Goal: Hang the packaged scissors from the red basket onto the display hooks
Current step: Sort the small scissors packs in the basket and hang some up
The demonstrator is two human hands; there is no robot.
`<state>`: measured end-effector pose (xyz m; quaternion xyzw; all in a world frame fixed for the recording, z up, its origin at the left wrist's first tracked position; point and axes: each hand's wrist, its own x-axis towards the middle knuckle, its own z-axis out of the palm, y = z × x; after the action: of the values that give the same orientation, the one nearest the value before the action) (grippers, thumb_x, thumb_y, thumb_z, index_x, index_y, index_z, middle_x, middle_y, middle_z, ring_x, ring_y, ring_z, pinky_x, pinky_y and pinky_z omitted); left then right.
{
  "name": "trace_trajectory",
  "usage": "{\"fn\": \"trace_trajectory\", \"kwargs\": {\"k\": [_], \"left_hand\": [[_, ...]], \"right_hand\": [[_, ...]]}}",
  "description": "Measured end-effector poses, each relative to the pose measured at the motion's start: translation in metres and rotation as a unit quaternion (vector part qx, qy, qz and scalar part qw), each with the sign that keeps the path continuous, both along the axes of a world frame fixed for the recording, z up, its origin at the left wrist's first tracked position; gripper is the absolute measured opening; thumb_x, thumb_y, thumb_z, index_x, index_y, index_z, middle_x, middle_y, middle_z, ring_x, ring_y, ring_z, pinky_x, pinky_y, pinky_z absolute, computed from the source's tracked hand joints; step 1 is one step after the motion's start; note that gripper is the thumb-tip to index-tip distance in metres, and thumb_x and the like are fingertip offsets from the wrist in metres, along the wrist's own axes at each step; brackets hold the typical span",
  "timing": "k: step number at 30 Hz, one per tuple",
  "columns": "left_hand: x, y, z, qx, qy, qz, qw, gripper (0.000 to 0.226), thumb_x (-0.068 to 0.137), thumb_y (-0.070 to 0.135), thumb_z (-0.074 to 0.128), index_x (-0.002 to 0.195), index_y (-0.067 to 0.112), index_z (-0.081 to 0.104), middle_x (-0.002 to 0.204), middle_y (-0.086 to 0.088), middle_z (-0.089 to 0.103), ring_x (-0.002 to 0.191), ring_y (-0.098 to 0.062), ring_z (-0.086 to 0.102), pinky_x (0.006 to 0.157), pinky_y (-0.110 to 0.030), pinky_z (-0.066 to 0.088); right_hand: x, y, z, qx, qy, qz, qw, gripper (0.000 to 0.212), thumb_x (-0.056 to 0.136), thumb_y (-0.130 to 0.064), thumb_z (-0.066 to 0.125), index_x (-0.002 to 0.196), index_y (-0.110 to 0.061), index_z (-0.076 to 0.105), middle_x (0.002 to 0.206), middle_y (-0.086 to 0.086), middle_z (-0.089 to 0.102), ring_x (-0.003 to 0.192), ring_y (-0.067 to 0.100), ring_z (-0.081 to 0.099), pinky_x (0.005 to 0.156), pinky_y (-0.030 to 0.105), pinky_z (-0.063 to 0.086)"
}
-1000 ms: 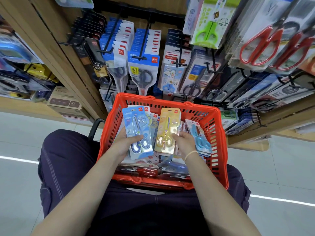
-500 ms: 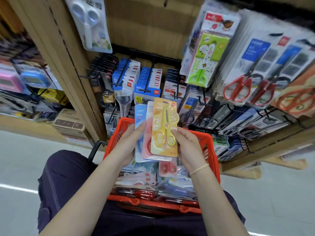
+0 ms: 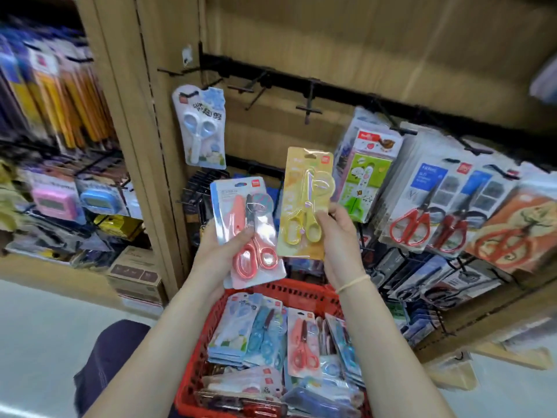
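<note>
Holding one light, stiff, slick pack each above the red basket [image 3: 211, 324], left hand [image 3: 218, 251] grips pink scissors [image 3: 250, 236], right hand [image 3: 337, 233] pinches yellow scissors [image 3: 306, 203]; lower edges suit hanging.

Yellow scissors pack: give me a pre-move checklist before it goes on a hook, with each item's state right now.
1. Right hand grips the yellow scissors pack: ok, fingers pinch its right edge.
2. Pack upright, hang hole at the top: ok; the hole itself is blurred.
3. A bare hook within view: ok, the empty hooks on the black rail stand above the pack.
4. Left hand free to help: not ok, it holds the pink scissors pack, with another pack behind it.
5. Only one pack in the right hand: cannot tell.
6. Red basket steady on the lap: cannot tell.
</note>
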<state>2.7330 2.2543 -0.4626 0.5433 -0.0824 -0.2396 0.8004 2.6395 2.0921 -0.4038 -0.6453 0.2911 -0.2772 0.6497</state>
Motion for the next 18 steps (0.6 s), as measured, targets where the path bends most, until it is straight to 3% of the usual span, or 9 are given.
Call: {"fn": "trace_trajectory", "kwargs": {"k": [5, 12, 15, 18], "left_hand": [[0.014, 0.012, 0.014, -0.005, -0.002, 0.048, 0.999, 0.039, 0.093, 0.012, 0.072, 0.129, 0.017, 0.057, 0.116, -0.01, 0.073, 0.088, -0.018, 0.076, 0.067, -0.032, 0.059], [0.013, 0.014, 0.025, -0.019, -0.008, 0.042, 0.999, 0.048, 0.092, 0.015, 0.073, 0.135, 0.019, 0.052, 0.12, -0.007, 0.072, 0.099, -0.022, 0.075, 0.077, -0.039, 0.061], [0.012, 0.013, 0.03, -0.024, -0.005, 0.038, 0.999, 0.045, 0.092, 0.015, 0.073, 0.132, 0.022, 0.054, 0.119, -0.006, 0.073, 0.101, -0.024, 0.075, 0.084, -0.045, 0.062], [0.01, 0.013, 0.033, -0.03, -0.01, 0.033, 0.999, 0.043, 0.092, 0.017, 0.073, 0.129, 0.026, 0.054, 0.118, -0.004, 0.072, 0.101, -0.022, 0.075, 0.082, -0.041, 0.063]], "right_hand": [[0.018, -0.005, 0.03, -0.109, -0.018, 0.002, 0.994, 0.017, 0.101, -0.023, 0.051, 0.092, -0.033, 0.061, 0.089, -0.003, 0.07, 0.083, 0.024, 0.064, 0.076, 0.039, 0.049], [0.037, -0.003, 0.036, -0.151, -0.019, -0.022, 0.988, 0.011, 0.104, -0.018, 0.046, 0.098, -0.02, 0.056, 0.078, -0.004, 0.059, 0.067, 0.008, 0.05, 0.061, 0.025, 0.039], [0.038, -0.002, 0.032, -0.147, -0.023, -0.028, 0.988, 0.012, 0.104, -0.019, 0.046, 0.097, -0.022, 0.055, 0.084, 0.004, 0.059, 0.073, 0.015, 0.052, 0.066, 0.031, 0.04], [0.035, -0.001, 0.03, -0.133, -0.027, -0.038, 0.99, 0.015, 0.104, -0.019, 0.046, 0.094, -0.024, 0.055, 0.082, 0.006, 0.059, 0.072, 0.017, 0.05, 0.066, 0.032, 0.038]]}}
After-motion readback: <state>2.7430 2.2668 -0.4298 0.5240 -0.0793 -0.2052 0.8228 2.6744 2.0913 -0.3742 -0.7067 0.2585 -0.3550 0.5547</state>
